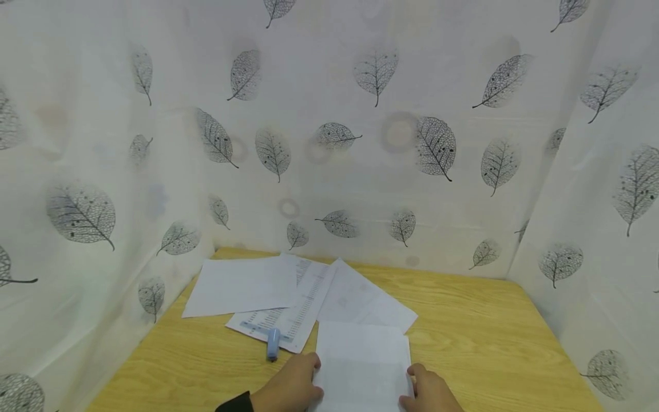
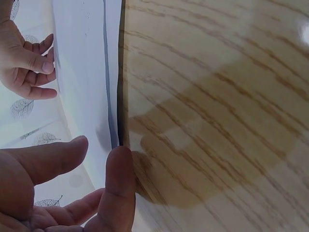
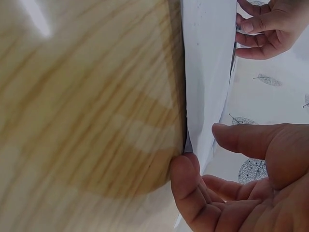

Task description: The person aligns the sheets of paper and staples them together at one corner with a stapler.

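A stack of white paper (image 1: 362,366) lies at the front of the table between the two hands. At its left edge is my left hand (image 1: 290,386), a dark cuff at its wrist. The left wrist view shows a fingertip (image 2: 119,162) against the stack's side and the thumb (image 2: 63,157) raised apart from it. On the opposite edge, my right hand (image 1: 431,390) touches the sheets; its fingertip (image 3: 186,166) meets their lower side, while the thumb (image 3: 236,137) stands away. In both wrist views the paper edges show slightly uneven layers.
Behind the stack lie a tilted white sheet (image 1: 360,294), printed sheets (image 1: 304,300) with table-like text, and a blank sheet (image 1: 237,286) overlapping them. A small light-blue stapler-like object (image 1: 273,343) stands by the printed sheets. Leaf-patterned curtains (image 1: 334,177) enclose the wooden table (image 1: 489,332).
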The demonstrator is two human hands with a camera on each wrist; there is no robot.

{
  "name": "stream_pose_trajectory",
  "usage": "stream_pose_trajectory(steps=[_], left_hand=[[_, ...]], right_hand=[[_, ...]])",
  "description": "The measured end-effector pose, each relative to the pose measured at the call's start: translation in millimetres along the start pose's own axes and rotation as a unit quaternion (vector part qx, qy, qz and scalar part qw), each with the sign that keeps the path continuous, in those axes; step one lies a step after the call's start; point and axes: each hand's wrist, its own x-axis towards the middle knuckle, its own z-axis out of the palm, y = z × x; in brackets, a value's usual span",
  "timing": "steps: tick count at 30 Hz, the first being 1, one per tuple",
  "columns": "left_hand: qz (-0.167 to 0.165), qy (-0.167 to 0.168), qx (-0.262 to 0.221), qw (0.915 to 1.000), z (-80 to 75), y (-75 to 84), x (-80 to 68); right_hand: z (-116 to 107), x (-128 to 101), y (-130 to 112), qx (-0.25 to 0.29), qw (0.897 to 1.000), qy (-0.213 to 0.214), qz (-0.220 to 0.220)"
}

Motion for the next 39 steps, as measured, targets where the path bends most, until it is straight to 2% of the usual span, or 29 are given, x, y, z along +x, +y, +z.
stream_pose_trajectory(steps=[4,11,14,19,23,26,30,34,37,39], left_hand=[[-0.01,0.0,-0.012,0.9999,-0.6,1.0,0.0],[-0.025,0.006,-0.008,0.9996,-3.9,2.0,2.9],[0.0,0.024,0.009,0.9997,-9.8,3.0,3.5],[0.072,0.075,0.032,0.994,-33.3,5.4,5.8],[0.085,0.126,0.072,0.9858,-61.3,5.2,12.5],[0.082,0.168,0.121,0.9747,-84.7,-1.2,22.2],[0.077,0.207,0.209,0.9526,-112.8,-22.0,46.5],[0.064,0.203,0.289,0.9336,-131.5,-44.1,71.6],[0.059,0.183,0.32,0.9276,-139.2,-55.4,83.0],[0.052,0.17,0.33,0.9271,-142.5,-59.8,86.2]], right_hand=[[-0.3,-0.8,-1.7,-0.007,1.0,0.016,-0.009],[-12.8,1.3,-15.1,-0.067,0.998,0.022,-0.002],[-19.9,5.1,-24.8,-0.071,0.997,0.033,-0.011],[-31.9,15.7,-50.6,-0.01,0.999,0.025,-0.019],[-38.2,26.7,-70.2,0.087,0.996,0.005,-0.03],[-37.8,36.4,-84.3,0.158,0.987,-0.015,-0.033],[-32.0,51.5,-102.8,0.237,0.97,-0.044,-0.027],[-20.5,68.5,-119.8,0.302,0.95,-0.08,-0.019],[-7.7,82.0,-132.2,0.354,0.929,-0.109,-0.016],[1.4,89.9,-141.3,0.388,0.913,-0.124,-0.015]])
